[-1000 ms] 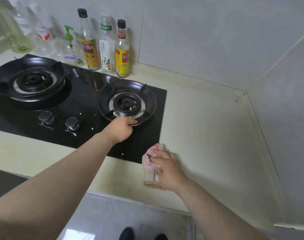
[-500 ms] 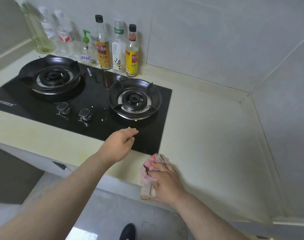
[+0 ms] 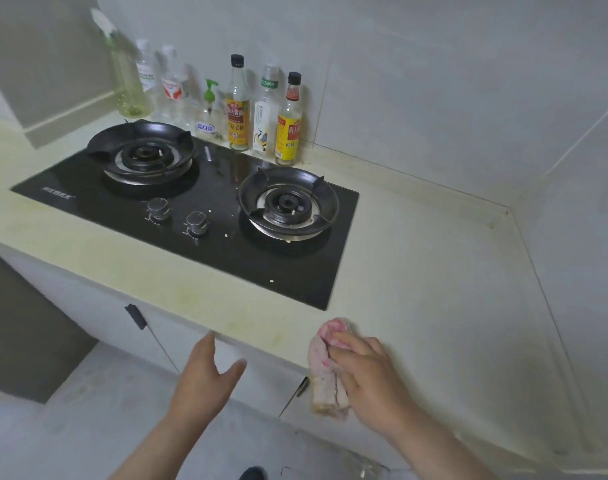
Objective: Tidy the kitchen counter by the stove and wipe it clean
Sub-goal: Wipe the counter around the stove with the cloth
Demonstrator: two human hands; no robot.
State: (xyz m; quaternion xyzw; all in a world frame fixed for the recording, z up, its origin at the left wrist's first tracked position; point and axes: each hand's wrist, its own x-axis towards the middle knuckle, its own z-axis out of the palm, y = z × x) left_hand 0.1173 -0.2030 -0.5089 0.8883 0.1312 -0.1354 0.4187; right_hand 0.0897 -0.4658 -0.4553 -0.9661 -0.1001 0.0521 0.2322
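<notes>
Head view: the right hand (image 3: 371, 374) grasps a pink cloth (image 3: 330, 370) at the near edge of the pale counter (image 3: 416, 271), just right of the black stove (image 3: 198, 209). The left hand (image 3: 205, 375) hangs released, fingers spread, off the counter's near edge, holding nothing. Bottles (image 3: 264, 112) line the far wall behind the stove.

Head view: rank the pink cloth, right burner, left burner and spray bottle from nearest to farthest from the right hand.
1. Pink cloth, gripped under the right hand.
2. Right burner, ahead on the stove.
3. Left burner, farther left.
4. Spray bottle, far back-left.
</notes>
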